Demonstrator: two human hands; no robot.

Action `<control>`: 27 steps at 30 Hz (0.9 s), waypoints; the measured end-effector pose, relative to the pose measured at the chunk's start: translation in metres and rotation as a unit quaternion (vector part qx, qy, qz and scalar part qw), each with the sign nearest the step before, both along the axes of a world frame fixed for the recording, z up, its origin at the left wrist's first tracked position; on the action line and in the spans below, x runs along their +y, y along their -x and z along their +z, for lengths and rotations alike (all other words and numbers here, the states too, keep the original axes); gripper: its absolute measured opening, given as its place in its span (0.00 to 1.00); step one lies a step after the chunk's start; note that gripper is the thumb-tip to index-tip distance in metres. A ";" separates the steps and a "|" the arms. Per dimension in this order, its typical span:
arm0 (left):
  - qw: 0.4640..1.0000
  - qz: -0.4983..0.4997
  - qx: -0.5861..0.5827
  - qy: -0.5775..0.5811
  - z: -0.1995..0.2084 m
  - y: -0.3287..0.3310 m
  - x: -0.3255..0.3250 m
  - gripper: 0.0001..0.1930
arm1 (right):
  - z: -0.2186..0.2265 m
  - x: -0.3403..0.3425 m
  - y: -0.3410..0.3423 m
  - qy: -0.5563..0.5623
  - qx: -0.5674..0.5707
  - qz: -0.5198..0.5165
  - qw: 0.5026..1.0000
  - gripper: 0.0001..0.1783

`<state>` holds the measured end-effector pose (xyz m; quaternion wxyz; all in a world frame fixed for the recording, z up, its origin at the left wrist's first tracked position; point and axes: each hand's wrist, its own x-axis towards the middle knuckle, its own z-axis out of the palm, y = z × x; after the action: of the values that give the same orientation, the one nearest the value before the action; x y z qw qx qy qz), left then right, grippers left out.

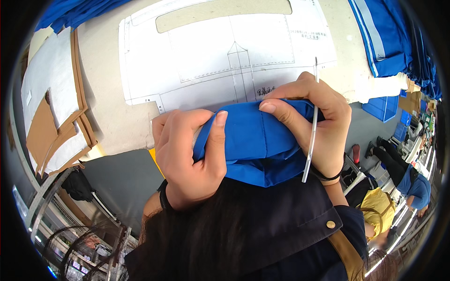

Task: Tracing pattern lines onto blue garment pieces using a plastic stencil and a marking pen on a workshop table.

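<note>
Between my two hands a piece of blue fabric [248,136] with a dark seam down its middle is held up. My left hand [190,152] pinches its left end, thumb in front and fingers behind. The thumb and forefinger of my right hand [311,112] grip the top edge just right of the seam. A thin whitish pen-like stick with a dark tip [312,140] is also held in my right hand, standing nearly upright across it. Below the seam the cloth hangs in folds. Behind it lies a paper pattern [206,51] with drawn lines, partly covered by my hands.
Brown cardboard and white paper templates [51,107] lie at the table's left. Blue garments with pale stripes [384,37] are piled at the far right, and more blue cloth [79,11] at the far left. Blue crates [382,107] and people [412,185] are off to the right.
</note>
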<state>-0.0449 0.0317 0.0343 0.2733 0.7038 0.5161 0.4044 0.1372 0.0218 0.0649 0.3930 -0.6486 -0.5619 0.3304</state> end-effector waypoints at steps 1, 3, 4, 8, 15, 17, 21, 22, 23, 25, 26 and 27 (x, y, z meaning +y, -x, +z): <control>1.000 -0.003 -0.002 0.002 -0.001 -0.001 0.002 0.07 | 0.000 0.001 0.001 -0.018 -0.014 -0.003 1.000 0.08; 0.999 0.024 0.005 -0.027 -0.002 -0.003 0.008 0.08 | -0.003 0.002 0.003 -0.019 -0.033 -0.021 0.999 0.08; 0.999 0.025 0.006 -0.027 -0.003 -0.004 0.010 0.08 | -0.006 0.004 0.003 -0.024 -0.048 -0.034 0.998 0.08; 0.996 0.037 0.081 -0.021 -0.007 -0.004 0.012 0.09 | -0.016 0.009 0.005 -0.038 -0.098 -0.030 0.994 0.08; 0.972 0.042 0.232 0.013 0.004 -0.004 0.015 0.12 | -0.019 0.009 0.009 -0.007 -0.103 -0.044 0.994 0.08; 0.975 0.048 0.211 -0.045 0.002 -0.007 0.019 0.13 | -0.017 0.009 0.009 -0.001 -0.103 -0.050 0.993 0.08; 0.986 -0.014 0.089 -0.140 0.014 -0.010 0.004 0.13 | -0.017 0.008 0.008 -0.006 -0.106 -0.051 0.993 0.08; 0.981 -0.130 0.063 -0.130 0.024 -0.005 0.002 0.14 | -0.018 0.008 0.008 -0.010 -0.111 -0.047 0.993 0.09; 0.974 -0.188 0.029 -0.126 0.022 -0.006 -0.002 0.14 | -0.018 0.008 0.008 -0.014 -0.117 -0.044 0.992 0.09; 0.967 -0.214 0.033 -0.133 0.012 -0.017 -0.008 0.17 | -0.016 0.007 0.009 -0.016 -0.141 -0.035 0.989 0.10; 0.970 -0.183 0.071 -0.144 0.005 -0.022 -0.007 0.21 | -0.015 0.007 0.010 -0.018 -0.166 -0.028 0.986 0.11; 0.975 -0.159 0.118 -0.104 -0.002 -0.021 -0.008 0.23 | -0.012 0.007 0.010 -0.016 -0.172 -0.029 0.985 0.13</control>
<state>-0.0238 0.0236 0.0324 0.1962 0.8444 0.3811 0.3213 0.1267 0.0288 0.0528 0.3101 -0.7056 -0.6071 0.1933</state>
